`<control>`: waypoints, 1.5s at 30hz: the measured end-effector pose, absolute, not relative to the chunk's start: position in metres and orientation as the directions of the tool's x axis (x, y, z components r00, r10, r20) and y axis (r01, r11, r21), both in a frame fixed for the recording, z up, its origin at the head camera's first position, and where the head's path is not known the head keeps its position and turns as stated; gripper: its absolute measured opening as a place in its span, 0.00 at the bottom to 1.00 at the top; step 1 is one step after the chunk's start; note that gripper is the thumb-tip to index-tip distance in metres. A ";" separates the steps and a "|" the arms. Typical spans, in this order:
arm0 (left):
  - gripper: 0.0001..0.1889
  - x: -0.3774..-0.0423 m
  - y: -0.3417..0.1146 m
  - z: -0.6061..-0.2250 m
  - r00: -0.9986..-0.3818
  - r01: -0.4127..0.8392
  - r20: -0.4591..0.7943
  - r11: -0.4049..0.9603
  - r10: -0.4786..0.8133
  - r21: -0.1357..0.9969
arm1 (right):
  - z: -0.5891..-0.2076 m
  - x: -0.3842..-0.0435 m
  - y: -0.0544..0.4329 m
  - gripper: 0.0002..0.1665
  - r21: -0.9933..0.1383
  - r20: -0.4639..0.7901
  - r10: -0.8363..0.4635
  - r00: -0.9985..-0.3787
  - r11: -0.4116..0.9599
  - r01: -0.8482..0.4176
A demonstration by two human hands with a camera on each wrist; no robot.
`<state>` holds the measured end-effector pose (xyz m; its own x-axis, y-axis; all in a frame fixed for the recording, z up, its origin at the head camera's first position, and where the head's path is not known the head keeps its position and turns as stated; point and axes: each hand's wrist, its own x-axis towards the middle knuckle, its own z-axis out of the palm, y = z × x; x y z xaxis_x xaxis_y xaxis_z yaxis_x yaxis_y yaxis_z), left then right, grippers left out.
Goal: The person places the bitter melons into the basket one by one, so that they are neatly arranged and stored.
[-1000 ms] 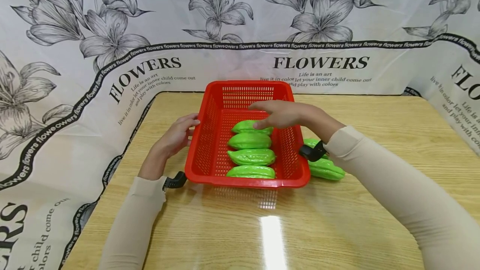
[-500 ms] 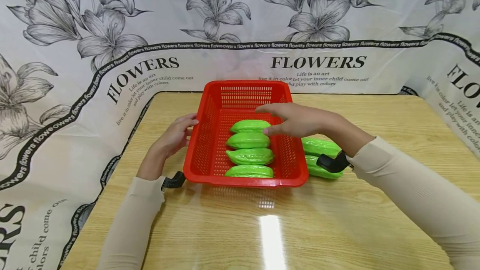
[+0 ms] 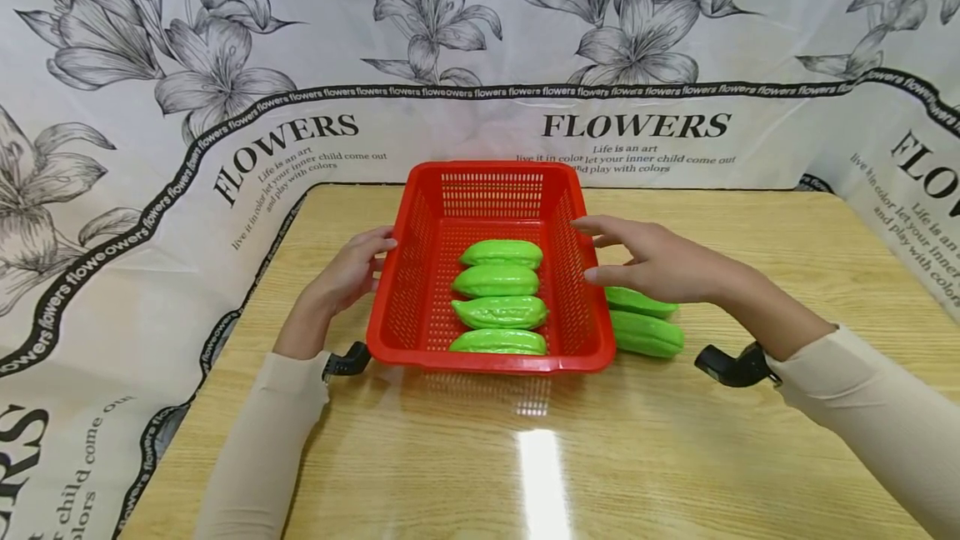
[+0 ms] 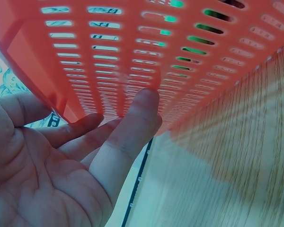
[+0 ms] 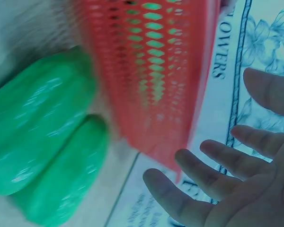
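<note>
A red plastic basket [image 3: 492, 363] with slotted walls stands on the wooden table. Several green bitter melons [image 3: 497, 282] lie in a column inside it. My left hand [image 3: 348, 272] touches the basket's left side. In the left wrist view, its fingers [image 4: 132, 137] stretch against the outer slotted wall. Above the basket's right rim hovers my right hand [image 3: 660, 261], fingers spread and holding nothing. Below that hand, two more bitter melons [image 3: 647, 334] lie side by side against the basket's right wall. The right hand partly hides the farther one in the head view.
The wooden table [image 3: 750, 457] extends around the basket. A white cloth [image 3: 480, 136] with flower drawings and lettering hangs behind the table and along both sides. Each wrist carries a black camera mount [image 3: 733, 365].
My right hand has moved right, from over the melons inside the basket to above its right rim, its fingers staying spread. The left hand has stayed at the basket's left side.
</note>
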<state>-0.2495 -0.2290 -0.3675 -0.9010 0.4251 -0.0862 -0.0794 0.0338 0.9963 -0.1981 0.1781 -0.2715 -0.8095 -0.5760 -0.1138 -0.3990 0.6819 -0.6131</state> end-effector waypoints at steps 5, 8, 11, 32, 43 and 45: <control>0.24 -0.249 -0.230 -0.368 -0.903 -0.086 -0.094 0.038 0.420 0.996 | -0.287 -0.194 0.199 0.40 -0.584 -0.091 -0.527 -0.845 0.715 -0.384; 0.24 -0.248 -0.230 -0.368 -0.901 -0.089 -0.097 0.040 0.422 0.995 | -0.294 -0.192 0.208 0.40 -0.571 -0.093 -0.509 -0.856 0.732 -0.373; 0.24 -0.248 -0.230 -0.368 -0.901 -0.090 -0.099 0.040 0.422 0.995 | -0.300 -0.192 0.216 0.40 -0.561 -0.090 -0.498 -0.862 0.741 -0.370; 0.25 -0.249 -0.230 -0.366 -0.903 -0.086 -0.093 0.035 0.419 0.996 | -0.341 -0.209 0.246 0.37 -0.503 -0.128 -0.446 -0.886 0.799 -0.329; 0.24 -0.250 -0.230 -0.367 -0.901 -0.090 -0.091 0.021 0.424 0.996 | -0.355 -0.213 0.248 0.30 -0.474 -0.100 -0.459 -0.883 0.802 -0.363; 0.24 -0.251 -0.230 -0.368 -0.901 -0.089 -0.090 0.021 0.424 0.996 | -0.358 -0.214 0.249 0.28 -0.470 -0.092 -0.460 -0.883 0.802 -0.369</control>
